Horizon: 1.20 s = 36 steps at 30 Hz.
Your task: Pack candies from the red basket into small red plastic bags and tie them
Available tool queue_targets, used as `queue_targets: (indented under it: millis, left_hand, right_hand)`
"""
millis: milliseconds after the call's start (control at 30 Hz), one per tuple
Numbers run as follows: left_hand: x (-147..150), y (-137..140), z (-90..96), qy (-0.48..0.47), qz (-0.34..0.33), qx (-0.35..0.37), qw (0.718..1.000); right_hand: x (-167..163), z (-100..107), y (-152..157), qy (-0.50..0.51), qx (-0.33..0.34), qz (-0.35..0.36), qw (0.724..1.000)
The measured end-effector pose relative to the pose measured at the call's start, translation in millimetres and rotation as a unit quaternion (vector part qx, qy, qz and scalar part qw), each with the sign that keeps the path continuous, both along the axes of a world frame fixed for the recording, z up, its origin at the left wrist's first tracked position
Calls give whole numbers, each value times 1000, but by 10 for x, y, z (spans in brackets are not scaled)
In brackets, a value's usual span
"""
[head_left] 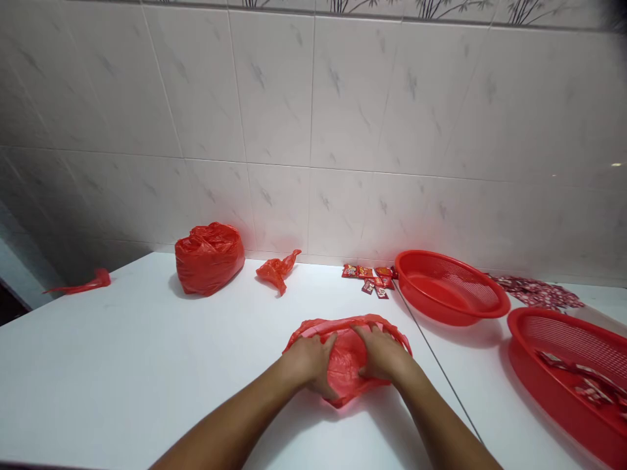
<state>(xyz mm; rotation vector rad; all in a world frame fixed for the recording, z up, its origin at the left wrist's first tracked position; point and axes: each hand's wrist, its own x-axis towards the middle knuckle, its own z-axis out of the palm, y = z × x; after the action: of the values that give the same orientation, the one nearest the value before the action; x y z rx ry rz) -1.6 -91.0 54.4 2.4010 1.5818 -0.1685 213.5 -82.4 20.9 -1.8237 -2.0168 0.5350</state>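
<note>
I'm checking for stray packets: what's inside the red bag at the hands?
The bag shows only its bare inner surface between the left hand and right hand; what lies behind them is hidden.

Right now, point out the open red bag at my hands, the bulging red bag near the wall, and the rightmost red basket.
Open red bag [345, 358]: head view, on its inside.
Bulging red bag [208, 262]: head view, on its front side.
Rightmost red basket [543, 378]: head view, on its outer wall.

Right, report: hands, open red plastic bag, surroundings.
Left hand and right hand, thumbs spread, at mouth of open red plastic bag. Bag gapes upward. Two perforated red plastic baskets apart, rightward.
</note>
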Motion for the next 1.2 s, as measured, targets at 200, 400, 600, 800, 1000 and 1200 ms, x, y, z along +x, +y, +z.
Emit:
queue_targets:
  millis: [200, 400, 600, 800, 1000, 1200]
  left_hand:
    - [-177, 230, 54, -68, -23, -10, 997]
    - [-197, 222, -266, -161, -37, 6, 986]
    - [-173, 258, -449, -122, 15, 8, 992]
    - [-289, 119, -294, -177, -84, 81, 977]
    - [-215, 93, -158, -296, -215, 284, 886]
    - [-146, 91, -255, -257, -210, 262, 906]
  right_hand:
    - [202, -134, 235, 96, -64, 91, 989]
    - [414, -197, 158, 150, -65, 104, 981]
    - [339, -33, 111, 154, -54, 75, 984]
    - [250, -14, 118, 163, -72, 100, 979]
    - [165, -111, 127, 77, -58, 34, 995]
    - [17, -67, 79, 10, -89, 58, 994]
